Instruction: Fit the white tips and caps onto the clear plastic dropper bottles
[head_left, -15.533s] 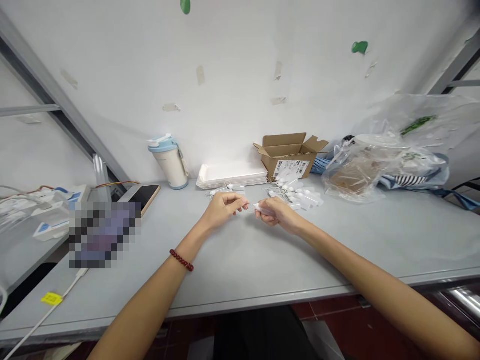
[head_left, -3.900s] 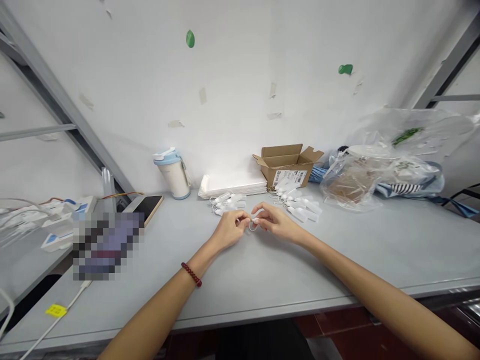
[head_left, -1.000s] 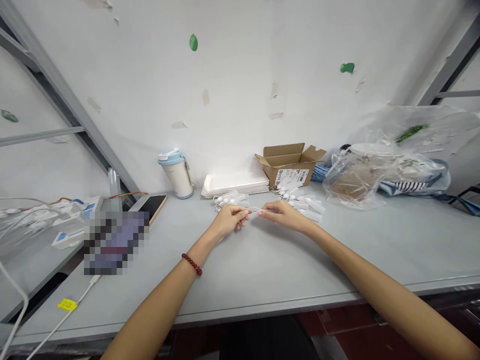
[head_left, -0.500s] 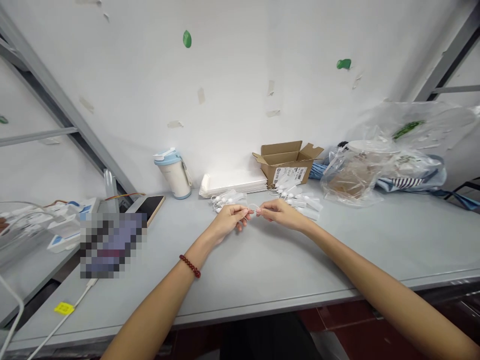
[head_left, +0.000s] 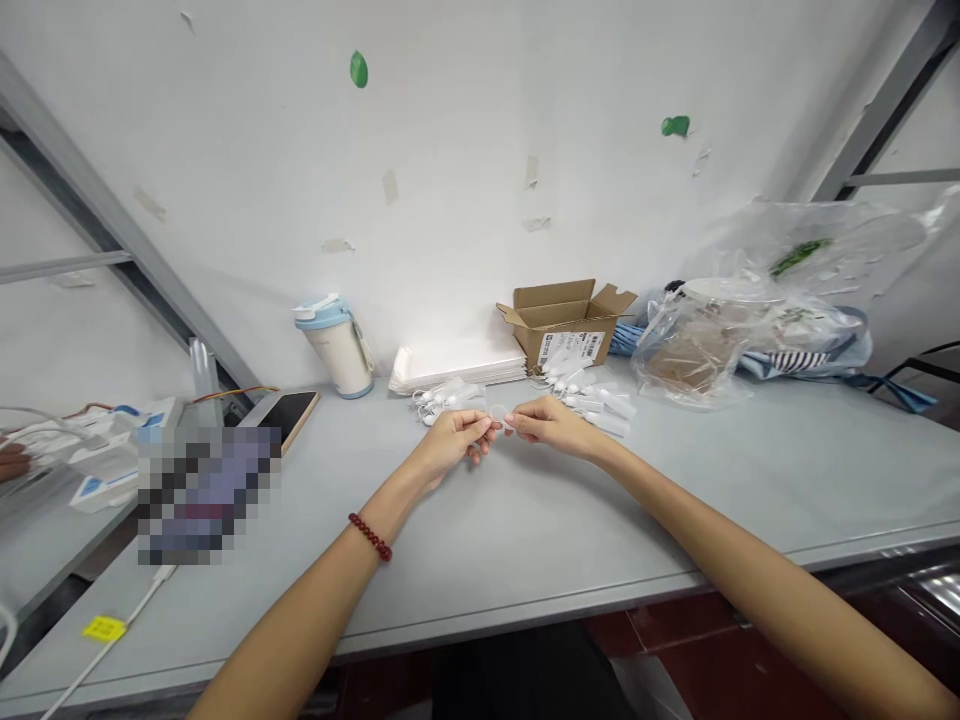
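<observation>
My left hand [head_left: 454,440], with a dark red bead bracelet at the wrist, pinches one end of a thin white cord loop [head_left: 498,409]. Opposite it, my right hand [head_left: 549,424] pinches the cord's other side, so the loop arches up between my fingertips. Both hands are just above the grey table, close together. Behind the left fingers lies a small pile of white corded pieces [head_left: 447,398] with translucent strips. A second heap of such corded pieces [head_left: 604,402] lies behind my right hand. The cord's ends are hidden in my fingers.
An open cardboard box [head_left: 570,335], a stack of white flat sheets [head_left: 457,368] and a blue-lidded cup [head_left: 337,350] stand along the wall. Plastic bags [head_left: 694,355] are at right. A phone [head_left: 296,412] and white devices [head_left: 120,460] lie left, where another person's hand [head_left: 11,460] shows.
The cord between my fingertips now stands in a rounder, higher loop, and my hands have come slightly closer together. The whole view has shifted a little.
</observation>
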